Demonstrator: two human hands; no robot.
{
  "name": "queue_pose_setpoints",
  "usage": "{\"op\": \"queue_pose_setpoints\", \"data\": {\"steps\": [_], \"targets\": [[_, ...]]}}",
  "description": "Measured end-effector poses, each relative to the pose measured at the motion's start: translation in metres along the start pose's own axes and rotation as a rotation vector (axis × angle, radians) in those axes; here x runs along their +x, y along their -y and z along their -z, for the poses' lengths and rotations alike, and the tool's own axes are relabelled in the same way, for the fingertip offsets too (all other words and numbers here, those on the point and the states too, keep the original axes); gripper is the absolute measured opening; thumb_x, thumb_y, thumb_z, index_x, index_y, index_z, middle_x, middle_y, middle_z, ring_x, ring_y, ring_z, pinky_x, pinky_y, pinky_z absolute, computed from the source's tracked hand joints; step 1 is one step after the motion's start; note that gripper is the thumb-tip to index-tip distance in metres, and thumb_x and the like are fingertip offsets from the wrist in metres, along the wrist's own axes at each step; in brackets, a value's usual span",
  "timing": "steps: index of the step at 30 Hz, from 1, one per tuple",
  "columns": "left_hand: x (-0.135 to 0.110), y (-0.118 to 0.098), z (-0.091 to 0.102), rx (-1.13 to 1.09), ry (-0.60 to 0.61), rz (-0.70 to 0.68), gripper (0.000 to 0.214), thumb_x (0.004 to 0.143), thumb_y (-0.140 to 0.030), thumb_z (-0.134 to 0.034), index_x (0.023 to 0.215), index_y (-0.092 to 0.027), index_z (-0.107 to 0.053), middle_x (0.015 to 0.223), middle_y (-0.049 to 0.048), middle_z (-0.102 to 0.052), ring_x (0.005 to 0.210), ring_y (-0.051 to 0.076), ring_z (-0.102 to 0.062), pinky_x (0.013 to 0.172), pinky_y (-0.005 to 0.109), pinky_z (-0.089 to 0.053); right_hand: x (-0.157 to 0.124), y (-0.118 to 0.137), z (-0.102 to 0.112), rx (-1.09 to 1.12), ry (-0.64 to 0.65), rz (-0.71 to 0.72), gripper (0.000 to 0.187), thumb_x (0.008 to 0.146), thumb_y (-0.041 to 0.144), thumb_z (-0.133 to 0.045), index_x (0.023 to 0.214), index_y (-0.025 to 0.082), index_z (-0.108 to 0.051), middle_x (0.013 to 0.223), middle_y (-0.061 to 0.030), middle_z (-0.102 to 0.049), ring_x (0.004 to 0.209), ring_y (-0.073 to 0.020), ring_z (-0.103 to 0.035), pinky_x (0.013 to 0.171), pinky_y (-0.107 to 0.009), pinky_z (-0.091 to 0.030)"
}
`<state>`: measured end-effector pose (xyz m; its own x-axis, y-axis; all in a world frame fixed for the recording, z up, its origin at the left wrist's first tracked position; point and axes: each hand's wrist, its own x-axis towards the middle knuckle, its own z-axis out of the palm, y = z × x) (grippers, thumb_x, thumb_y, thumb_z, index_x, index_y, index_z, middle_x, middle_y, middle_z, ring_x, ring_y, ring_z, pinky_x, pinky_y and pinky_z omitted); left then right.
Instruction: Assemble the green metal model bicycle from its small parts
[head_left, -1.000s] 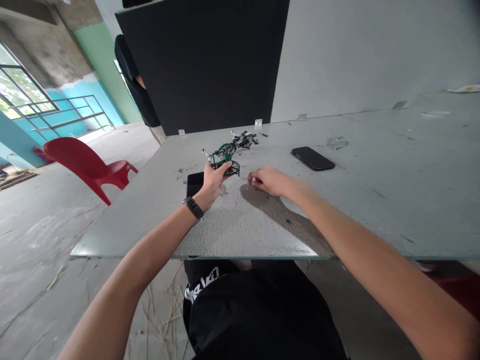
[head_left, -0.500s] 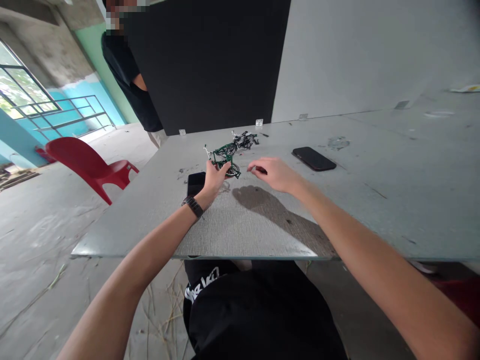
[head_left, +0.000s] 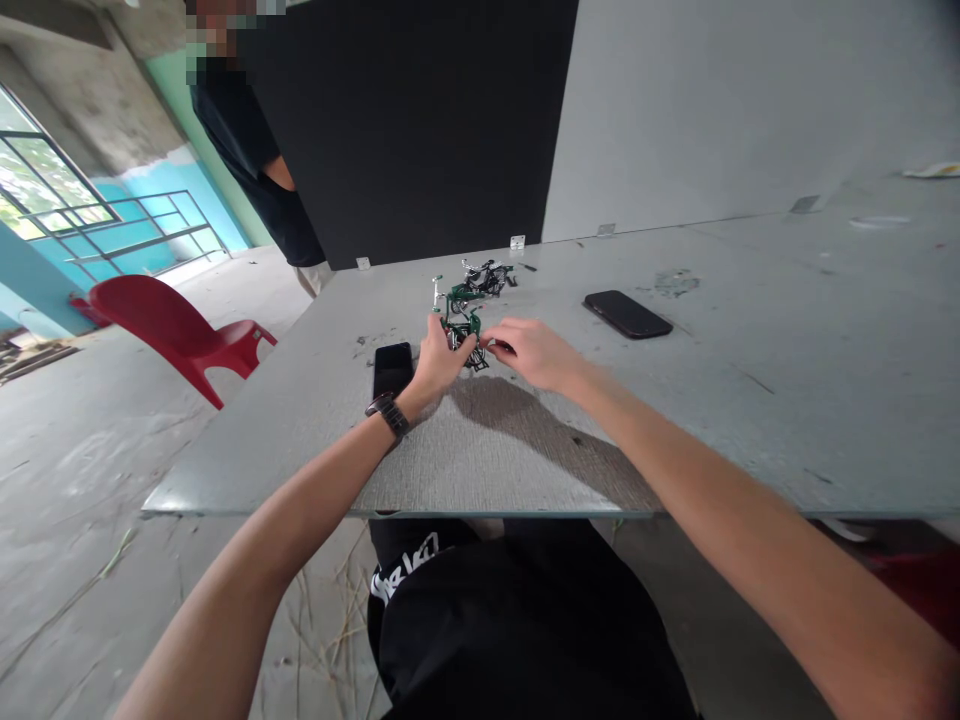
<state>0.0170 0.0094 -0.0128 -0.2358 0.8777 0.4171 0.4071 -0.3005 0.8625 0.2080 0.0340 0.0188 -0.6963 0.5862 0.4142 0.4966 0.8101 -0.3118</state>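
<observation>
A green miniature bicycle [head_left: 463, 326] with a silver handlebar is gripped between the thumb and fingers of my left hand [head_left: 438, 362], tilted above the table. My right hand [head_left: 532, 350] is closed in a pinch at the bicycle's right side, its fingertips touching or nearly touching the frame; whatever is between them is hidden. Just behind stand other miniature bicycles, a green one [head_left: 466, 292] and a black one [head_left: 491, 276], partly overlapping.
A black phone [head_left: 391, 370] lies beside my left wrist and another phone [head_left: 628, 314] to the right on the grey table [head_left: 750, 420]. Black and white panels [head_left: 420, 130] rise behind. A person [head_left: 255, 170] stands at the far left, near a red chair [head_left: 165, 320].
My left hand has turned the green bicycle, so its handlebar stands higher and further right. The right hand has come left and closer, up to the bicycle.
</observation>
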Motion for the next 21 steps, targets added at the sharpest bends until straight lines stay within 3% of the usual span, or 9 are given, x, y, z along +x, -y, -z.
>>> {"op": "queue_pose_setpoints", "data": {"steps": [6,12,17,21], "targets": [[-0.005,-0.008,0.001,-0.146,-0.008,0.036,0.035,0.079,-0.018,-0.080,0.091,-0.025,-0.047,0.074,-0.0029,-0.050,0.079,0.019,-0.059,0.083,0.033,-0.045,-0.001,0.007,0.002,-0.034,0.042,-0.038,0.022,0.099,0.023,-0.045,0.101,0.021,-0.066,0.096,-0.0092,-0.060,0.086,-0.0221,-0.056,0.075,-0.035,-0.040],[-0.008,-0.016,0.001,-0.061,0.045,-0.002,0.028,0.087,-0.020,-0.072,0.099,-0.025,-0.047,0.077,-0.0014,-0.055,0.079,0.019,-0.060,0.086,0.034,-0.045,-0.001,0.011,0.004,-0.052,0.062,-0.046,0.020,0.098,0.020,-0.045,0.098,0.020,-0.065,0.095,-0.0091,-0.059,0.085,-0.0219,-0.056,0.074,-0.034,-0.039],[-0.007,-0.016,-0.001,-0.140,-0.002,0.049,0.026,0.088,-0.021,-0.072,0.099,-0.025,-0.049,0.079,0.0004,-0.056,0.083,0.020,-0.061,0.088,0.034,-0.044,-0.001,0.014,0.005,-0.068,0.074,-0.035,0.018,0.097,0.019,-0.047,0.096,0.020,-0.065,0.093,-0.0089,-0.060,0.083,-0.0213,-0.056,0.072,-0.033,-0.039],[-0.007,-0.015,-0.002,-0.140,0.037,0.063,0.026,0.089,-0.022,-0.071,0.101,-0.025,-0.048,0.081,0.0019,-0.058,0.086,0.021,-0.062,0.091,0.035,-0.045,0.000,0.014,0.004,-0.041,0.049,-0.033,0.018,0.097,0.021,-0.047,0.097,0.020,-0.065,0.093,-0.0093,-0.064,0.086,-0.0225,-0.058,0.072,-0.034,-0.039]]}}
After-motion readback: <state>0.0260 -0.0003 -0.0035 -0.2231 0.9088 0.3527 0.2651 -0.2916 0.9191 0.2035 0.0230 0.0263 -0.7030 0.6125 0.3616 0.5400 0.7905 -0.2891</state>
